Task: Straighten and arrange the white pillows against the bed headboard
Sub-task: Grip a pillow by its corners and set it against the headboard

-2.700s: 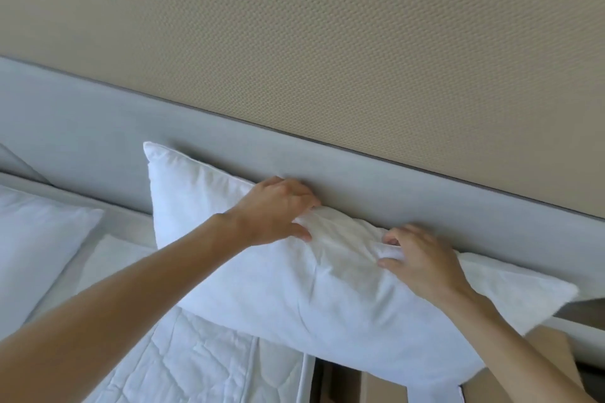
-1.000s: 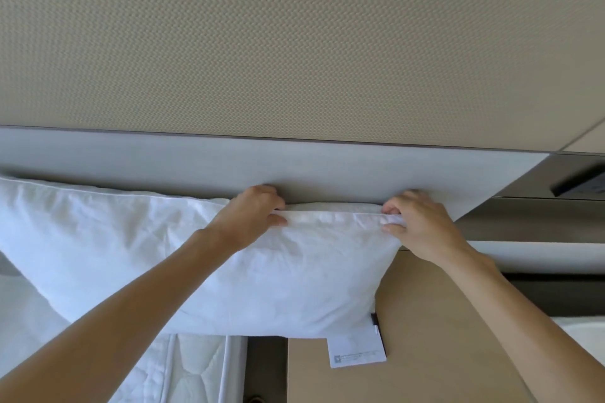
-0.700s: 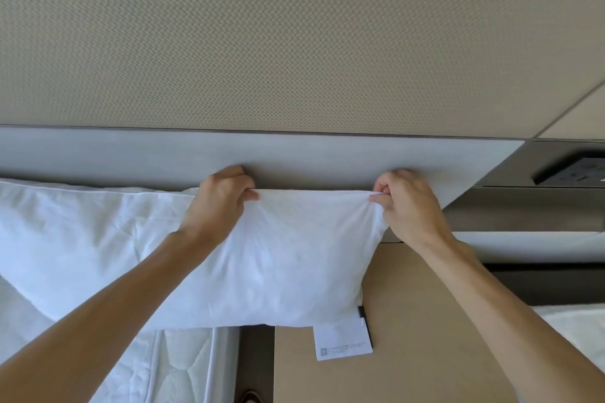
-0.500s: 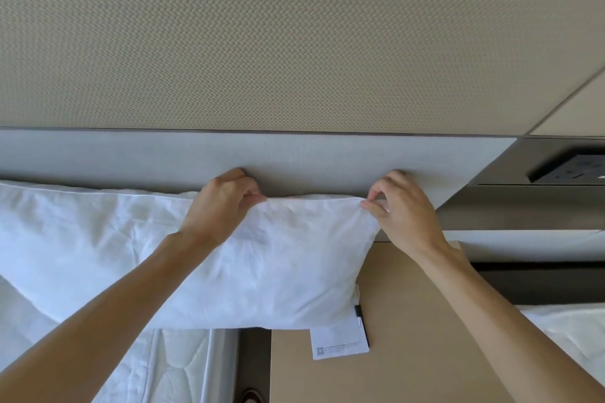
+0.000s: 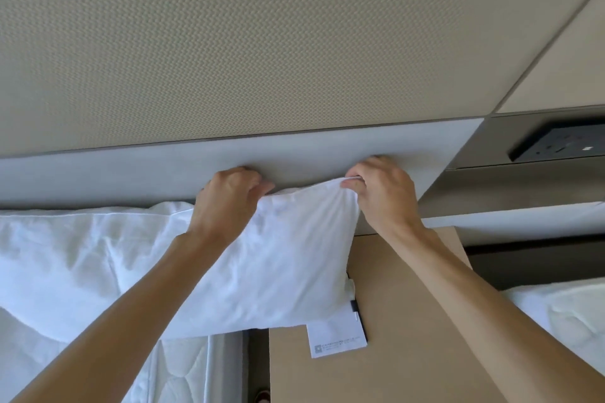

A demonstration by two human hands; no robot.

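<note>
While a paper tag (image 5: pixel 337 334) dangles nearest over the nightstand (image 5: pixel 393 353), the left hand (image 5: pixel 229 203) and right hand (image 5: pixel 383 196) pinch the pillow's (image 5: pixel 278 271) top edge against the headboard (image 5: pixel 294 157); its overhanging right end could slide off the mattress (image 5: pixel 183 370) if released.

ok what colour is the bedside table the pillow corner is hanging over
Light tan, a plain cardboard-like brown; the bedside table shows best in the head view.

pillow (image 5: pixel 268 275) white | headboard (image 5: pixel 131 173) pale grey | wall panel (image 5: pixel 229 42) beige weave | nightstand (image 5: pixel 409 353) tan | mattress (image 5: pixel 183 366) white quilted
</note>
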